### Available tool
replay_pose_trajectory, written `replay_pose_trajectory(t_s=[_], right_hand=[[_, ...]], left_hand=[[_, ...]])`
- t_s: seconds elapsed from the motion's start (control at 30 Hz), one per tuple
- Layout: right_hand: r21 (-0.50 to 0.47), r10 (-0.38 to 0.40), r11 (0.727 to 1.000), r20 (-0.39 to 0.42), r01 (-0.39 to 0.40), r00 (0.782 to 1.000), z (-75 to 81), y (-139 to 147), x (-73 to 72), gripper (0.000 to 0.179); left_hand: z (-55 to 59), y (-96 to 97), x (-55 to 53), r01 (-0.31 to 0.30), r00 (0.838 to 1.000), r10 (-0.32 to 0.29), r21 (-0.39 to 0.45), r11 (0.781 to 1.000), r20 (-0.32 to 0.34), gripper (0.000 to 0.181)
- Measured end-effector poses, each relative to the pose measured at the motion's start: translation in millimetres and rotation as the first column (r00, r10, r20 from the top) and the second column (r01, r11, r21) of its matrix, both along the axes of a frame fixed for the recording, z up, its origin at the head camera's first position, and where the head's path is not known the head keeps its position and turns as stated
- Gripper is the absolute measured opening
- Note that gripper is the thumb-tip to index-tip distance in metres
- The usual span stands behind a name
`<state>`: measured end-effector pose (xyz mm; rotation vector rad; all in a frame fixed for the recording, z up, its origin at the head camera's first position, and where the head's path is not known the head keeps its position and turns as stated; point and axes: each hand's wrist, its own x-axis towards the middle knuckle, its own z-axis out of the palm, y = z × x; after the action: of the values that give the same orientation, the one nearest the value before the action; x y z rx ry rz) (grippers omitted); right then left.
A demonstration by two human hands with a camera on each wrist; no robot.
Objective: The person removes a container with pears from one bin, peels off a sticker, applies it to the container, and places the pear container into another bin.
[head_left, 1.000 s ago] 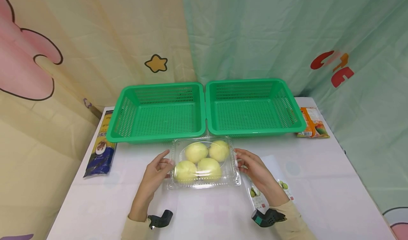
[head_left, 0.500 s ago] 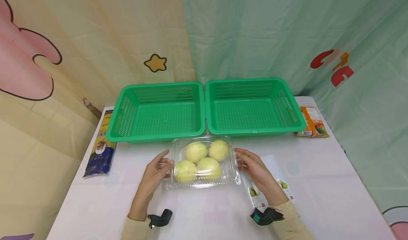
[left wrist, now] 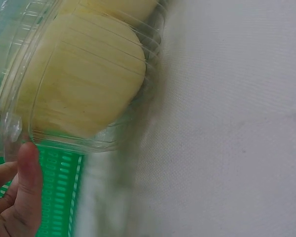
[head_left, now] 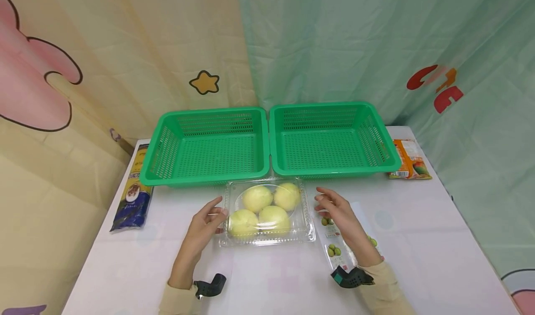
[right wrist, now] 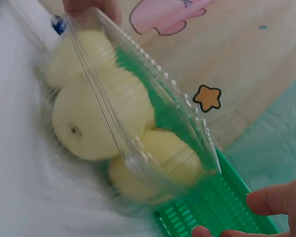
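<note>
A clear plastic clamshell box (head_left: pixel 267 213) holding several pale yellow, round fruits (head_left: pixel 274 218) stands in the middle of the white table. At its left side, my left hand (head_left: pixel 201 229) has thumb and fingertips on the box's rim; the left wrist view shows the thumb (left wrist: pixel 29 165) right at the rim's corner. My right hand (head_left: pixel 340 217) is apart from the box's right side, fingers loosely bent with nothing between them. Beneath that hand lies a flat, see-through packet (head_left: pixel 334 250) printed with green fruits, partly hidden by the hand and forearm.
Two green plastic baskets (head_left: pixel 205 181) (head_left: pixel 334 171) stand side by side behind the box. A blue and yellow bag (head_left: pixel 133 194) lies at the left table edge. An orange snack packet (head_left: pixel 411 161) lies by the right basket. Curtains hang behind the table.
My right hand has let go of the box's right edge and moved slightly right and away. The box and my left hand have stayed in place.
</note>
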<state>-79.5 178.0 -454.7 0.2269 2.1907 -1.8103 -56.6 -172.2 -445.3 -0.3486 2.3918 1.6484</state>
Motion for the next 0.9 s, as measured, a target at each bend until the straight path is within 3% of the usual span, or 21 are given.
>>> replay_pose_trajectory(t_s=[0.27, 0.6, 0.9], right_hand=[[0.190, 0.013, 0.982, -0.048, -0.004, 0.999, -0.4, 20.0, -5.7, 0.054], [0.366, 0.187, 0.915, -0.011, -0.170, 0.982, -17.0, 37.2, -8.3, 0.047], [0.414, 0.311, 0.876, -0.090, -0.248, 0.946, -22.5, 40.5, -9.7, 0.042]], left_hand=[[-0.9, -0.2, -0.4, -0.001, 1.000, 0.001, 0.006, 1.000, -0.002, 0.055], [-0.3, -0.2, 0.4, 0.002, 1.000, -0.002, 0.013, 1.000, -0.001, 0.054], [-0.4, -1.1, 1.1, 0.001, 1.000, -0.001, 0.013, 1.000, 0.000, 0.054]])
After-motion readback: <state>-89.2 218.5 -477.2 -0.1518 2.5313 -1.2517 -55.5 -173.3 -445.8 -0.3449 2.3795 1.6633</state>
